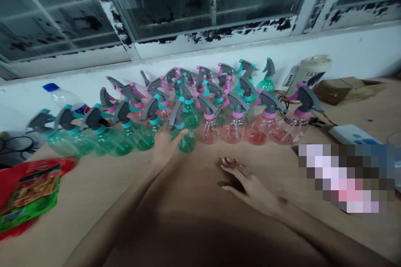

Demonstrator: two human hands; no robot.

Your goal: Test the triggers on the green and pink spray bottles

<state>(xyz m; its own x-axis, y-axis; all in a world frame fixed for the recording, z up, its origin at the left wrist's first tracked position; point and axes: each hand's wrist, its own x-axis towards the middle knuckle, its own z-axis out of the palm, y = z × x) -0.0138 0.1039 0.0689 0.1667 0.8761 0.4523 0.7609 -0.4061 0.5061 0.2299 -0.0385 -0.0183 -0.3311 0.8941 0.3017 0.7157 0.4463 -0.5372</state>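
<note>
Dark windows (175,4) w/ patchy blk/wht frames (163,50), wht wall (344,56), tan tbl (81,187).

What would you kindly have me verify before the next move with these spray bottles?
1. Left hand at a bottle: ok, touching the green spray bottle beside the pink ones.
2. Firmness of that grip: cannot tell.
3. Right hand unoccupied: ok, holding nothing, fingers spread.
4. Front row sorted by colour: ok, green bottles left, pink bottles right.
5. Spray heads on front-row bottles: ok, all fitted.
6. Tightness of their collars: cannot tell.
</note>
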